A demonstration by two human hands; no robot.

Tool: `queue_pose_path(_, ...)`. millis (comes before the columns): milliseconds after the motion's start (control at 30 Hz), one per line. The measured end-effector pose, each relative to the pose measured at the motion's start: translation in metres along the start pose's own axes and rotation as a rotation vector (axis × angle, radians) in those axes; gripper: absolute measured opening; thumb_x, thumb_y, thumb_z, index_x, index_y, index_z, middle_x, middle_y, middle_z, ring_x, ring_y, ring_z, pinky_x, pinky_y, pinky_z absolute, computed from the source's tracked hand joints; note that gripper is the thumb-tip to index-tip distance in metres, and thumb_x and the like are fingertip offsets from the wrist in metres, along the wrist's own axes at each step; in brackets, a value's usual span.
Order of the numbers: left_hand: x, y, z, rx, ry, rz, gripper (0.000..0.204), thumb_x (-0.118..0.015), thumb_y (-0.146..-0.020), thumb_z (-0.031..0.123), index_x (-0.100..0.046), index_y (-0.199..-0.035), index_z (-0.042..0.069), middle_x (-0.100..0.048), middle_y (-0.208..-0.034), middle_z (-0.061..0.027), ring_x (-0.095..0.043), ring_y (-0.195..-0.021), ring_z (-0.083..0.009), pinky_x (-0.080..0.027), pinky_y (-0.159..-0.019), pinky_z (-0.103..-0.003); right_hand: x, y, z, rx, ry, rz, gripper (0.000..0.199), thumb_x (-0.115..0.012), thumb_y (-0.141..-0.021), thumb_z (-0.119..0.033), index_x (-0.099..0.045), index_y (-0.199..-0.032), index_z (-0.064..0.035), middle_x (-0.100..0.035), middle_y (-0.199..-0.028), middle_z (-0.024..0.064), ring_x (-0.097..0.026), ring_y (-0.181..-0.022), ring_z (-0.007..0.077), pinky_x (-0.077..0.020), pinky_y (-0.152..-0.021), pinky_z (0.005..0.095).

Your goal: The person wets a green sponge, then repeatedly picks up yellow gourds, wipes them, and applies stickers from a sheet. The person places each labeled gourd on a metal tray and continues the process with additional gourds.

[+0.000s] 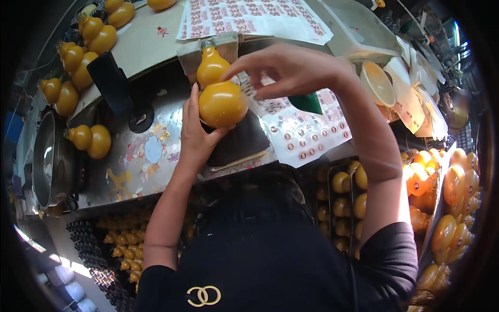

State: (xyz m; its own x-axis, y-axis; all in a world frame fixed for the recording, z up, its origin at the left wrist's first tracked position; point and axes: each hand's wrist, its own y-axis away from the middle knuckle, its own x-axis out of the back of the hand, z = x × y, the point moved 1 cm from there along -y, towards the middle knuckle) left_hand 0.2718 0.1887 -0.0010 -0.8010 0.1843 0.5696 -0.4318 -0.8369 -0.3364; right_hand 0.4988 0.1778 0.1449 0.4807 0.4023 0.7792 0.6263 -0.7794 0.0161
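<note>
A glossy yellow gourd [223, 104] with a narrow neck leans on a dark pad, its top against a cloth-wrapped rest [226, 40]. My left hand [200, 125] grips its lower bulb from the left and below, thumb and fingers spread around it. Over the gourd's right side hangs my right hand [280, 73], slightly blurred. Its fingers are bent and apart, with the index fingertip at the gourd's waist; whether it touches is unclear. I see nothing between those fingers. Beneath this hand lies a sheet of round stickers [306, 138], with a dark green piece [306, 103] partly hidden by it.
More yellow gourds [99, 36] line the left back, and another [91, 140] stands by a metal pan [46, 158]. A phone [109, 80] is on a stand. Printed sheets [254, 18], a white tray [358, 31] and a bowl [378, 83] sit behind. Crates of gourds flank me below.
</note>
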Motion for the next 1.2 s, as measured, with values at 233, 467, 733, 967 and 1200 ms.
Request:
queue_pose_path(233, -0.002, 0.0, -0.007, 0.006, 0.045, -0.047, 0.104, -0.084, -0.068, 0.023, -0.021, -0.148, 0.004, -0.04, -0.136, -0.0204, -0.042, -0.127, -0.0355, -0.037, -0.105, -0.04, -0.024, -0.061, -0.006, -0.025, 0.388, 0.04, 0.052, -0.072, -0.078, -0.022, -0.058, -0.129, -0.0181, -0.068, -0.087, 0.0079, -0.067, -0.083, 0.0205, -0.0522, -0.075, 0.0322)
queue_pose_path(467, 0.011, -0.007, -0.005, 0.273, 0.663, -0.186, 0.096, -0.077, -0.078, 0.031, -0.019, -0.149, 0.003, -0.035, -0.144, -0.0177, -0.039, -0.132, -0.0264, -0.033, -0.108, -0.035, -0.066, -0.015, 0.069, -0.402, -0.43, 0.669, 0.068, -0.071, -0.079, -0.051, -0.058, -0.122, -0.0008, -0.065, -0.075, 0.008, -0.059, -0.067, 0.0106, -0.0467, -0.063, 0.0257)
queue_pose_path(733, 0.005, -0.008, -0.001, 0.33, 0.868, -0.171, 0.076, -0.066, -0.091, 0.027, -0.024, -0.148, 0.001, -0.042, -0.139, -0.0125, -0.043, -0.127, -0.0189, -0.033, -0.107, -0.03, -0.13, 0.005, 0.05, -0.573, -0.816, 0.585, 0.063, -0.068, -0.082, -0.053, -0.061, -0.114, 0.001, -0.058, -0.068, -0.0006, -0.05, -0.061, 0.0054, -0.0402, -0.058, 0.0206)
queue_pose_path(967, 0.003, -0.012, -0.015, 0.381, 0.899, -0.176, 0.069, -0.063, -0.093, 0.033, -0.031, -0.145, 0.001, -0.046, -0.137, -0.0114, -0.044, -0.126, -0.0178, -0.032, -0.107, -0.029, -0.14, -0.002, 0.056, -0.504, -0.876, 0.684, 0.055, -0.071, -0.081, -0.051, -0.064, -0.103, -0.0006, -0.054, -0.066, -0.0037, -0.046, -0.057, 0.0041, -0.0366, -0.055, 0.0194)
queue_pose_path(1200, 0.004, -0.01, -0.024, 0.38, 0.877, -0.239, 0.074, -0.062, -0.092, 0.039, -0.029, -0.146, 0.001, -0.046, -0.137, -0.0116, -0.044, -0.126, -0.0178, -0.032, -0.107, -0.029, -0.143, 0.001, 0.051, -0.552, -0.73, 0.71, 0.052, -0.066, -0.086, -0.049, -0.061, -0.109, -0.0033, -0.051, -0.065, -0.0047, -0.045, -0.059, 0.004, -0.0352, -0.055, 0.0194)
